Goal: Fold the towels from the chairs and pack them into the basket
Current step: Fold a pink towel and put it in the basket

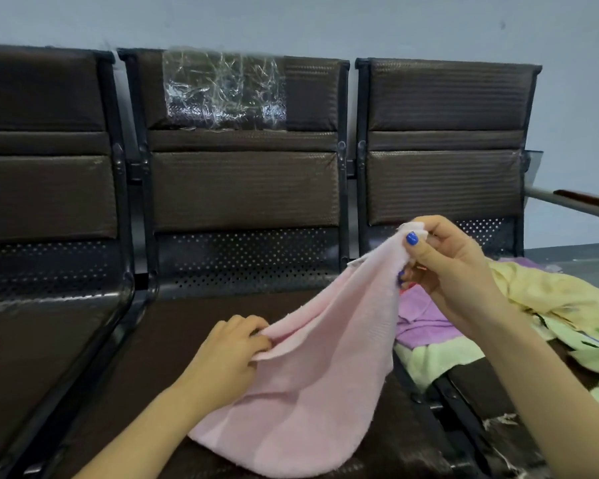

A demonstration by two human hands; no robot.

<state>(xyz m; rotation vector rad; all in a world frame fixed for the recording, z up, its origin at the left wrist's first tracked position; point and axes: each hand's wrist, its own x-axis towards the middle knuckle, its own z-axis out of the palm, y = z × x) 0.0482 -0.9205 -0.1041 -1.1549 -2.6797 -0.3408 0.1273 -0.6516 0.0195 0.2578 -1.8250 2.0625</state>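
Observation:
A pink towel (325,368) hangs between my hands above the middle chair's seat (159,340), its lower part resting on the seat. My left hand (229,354) pinches one edge low at the centre. Higher up, my right hand (446,267) grips a corner in front of the right chair. A heap of towels lies on the right chair: a purple towel (419,316), a yellow towel (540,295) and a light green towel (436,357). No basket is in view.
Three dark brown chairs stand joined in a row against a pale wall. The left chair (42,202) has nothing on it. Clear plastic film (222,88) clings to the middle backrest. An armrest (585,198) sticks out at the right.

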